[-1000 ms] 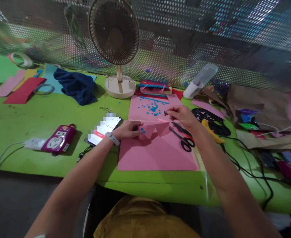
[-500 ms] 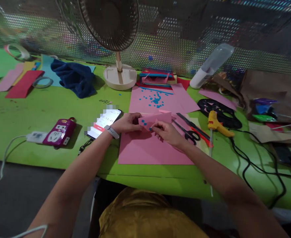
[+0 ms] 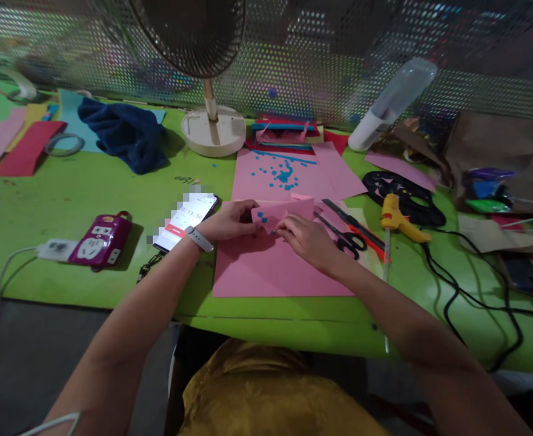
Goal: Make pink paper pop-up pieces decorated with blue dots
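Observation:
My left hand [image 3: 228,223], with a watch on its wrist, grips the left edge of a small pink paper [image 3: 289,209] between thumb and fingers. A few tiny blue squares [image 3: 260,216] lie on that paper near its left side. My right hand [image 3: 306,241] is pinched at the paper's lower edge, with a small blue paper square [image 3: 272,232] at its fingertips. Both hands are above a large pink sheet [image 3: 266,275]. Beyond them, loose blue bits [image 3: 285,175] are scattered over another pink sheet [image 3: 248,189].
Scissors [image 3: 350,242] and a dark cutter [image 3: 346,218] lie right of my right hand, near a yellow glue gun [image 3: 400,221] with its cable. On the left are a phone [image 3: 187,221] and a purple power socket [image 3: 100,239]. A fan [image 3: 214,130] stands behind.
My right fingertips have shifted slightly down and left along the pink paper's lower edge. The left hand keeps its hold. The whole view has shifted a little.

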The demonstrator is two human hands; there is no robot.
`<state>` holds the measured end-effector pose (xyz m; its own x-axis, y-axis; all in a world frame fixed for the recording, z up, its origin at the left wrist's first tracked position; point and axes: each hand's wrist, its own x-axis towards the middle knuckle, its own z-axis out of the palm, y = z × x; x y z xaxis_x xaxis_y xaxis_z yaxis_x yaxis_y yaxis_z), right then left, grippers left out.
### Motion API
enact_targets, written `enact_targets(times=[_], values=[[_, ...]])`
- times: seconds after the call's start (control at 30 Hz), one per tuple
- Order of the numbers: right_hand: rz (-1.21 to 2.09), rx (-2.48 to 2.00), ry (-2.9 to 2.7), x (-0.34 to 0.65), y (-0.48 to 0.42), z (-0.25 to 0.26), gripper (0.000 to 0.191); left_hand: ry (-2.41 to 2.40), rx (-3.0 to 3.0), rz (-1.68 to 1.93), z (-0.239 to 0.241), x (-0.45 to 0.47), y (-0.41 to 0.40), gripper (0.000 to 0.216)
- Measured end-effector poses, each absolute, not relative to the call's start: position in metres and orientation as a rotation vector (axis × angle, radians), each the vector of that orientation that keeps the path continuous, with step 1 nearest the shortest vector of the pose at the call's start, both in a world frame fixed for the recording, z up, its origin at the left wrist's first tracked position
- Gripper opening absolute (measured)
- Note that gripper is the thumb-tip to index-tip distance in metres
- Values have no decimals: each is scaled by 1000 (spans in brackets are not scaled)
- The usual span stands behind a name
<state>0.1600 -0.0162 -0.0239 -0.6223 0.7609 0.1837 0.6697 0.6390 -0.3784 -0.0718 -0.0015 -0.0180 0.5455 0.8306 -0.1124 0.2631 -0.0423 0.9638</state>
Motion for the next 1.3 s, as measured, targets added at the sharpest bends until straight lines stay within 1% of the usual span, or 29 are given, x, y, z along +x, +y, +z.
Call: enact_targets(times=[0.13,0.27,0.37,0.57,0.7,0.9,1.3], values=[[252,-1091,-2573,161,-18,-25,27,899,1524,618,-23,-70,-3,34],[197,-1056,-2610,159,-20,-24,26,859,1511,647,-30,-70,-1,35],[238,-1072,-2548,157,-22,-25,23,848,1477,666,-29,-69,-2,36],[431,-1141,-2444,156,-22,-26,20,841,1408,627,-23,-68,-4,43],[440,-1144,-2445,156,-22,-25,18,851,1413,646,-23,-68,-5,42],[432,-1151,-2447,156,-22,-25,21,876,1422,649,-20,-67,-6,38],[136,-1098,-2521,156,-26,-32,28,889,1470,639,-20,-67,-6,35]])
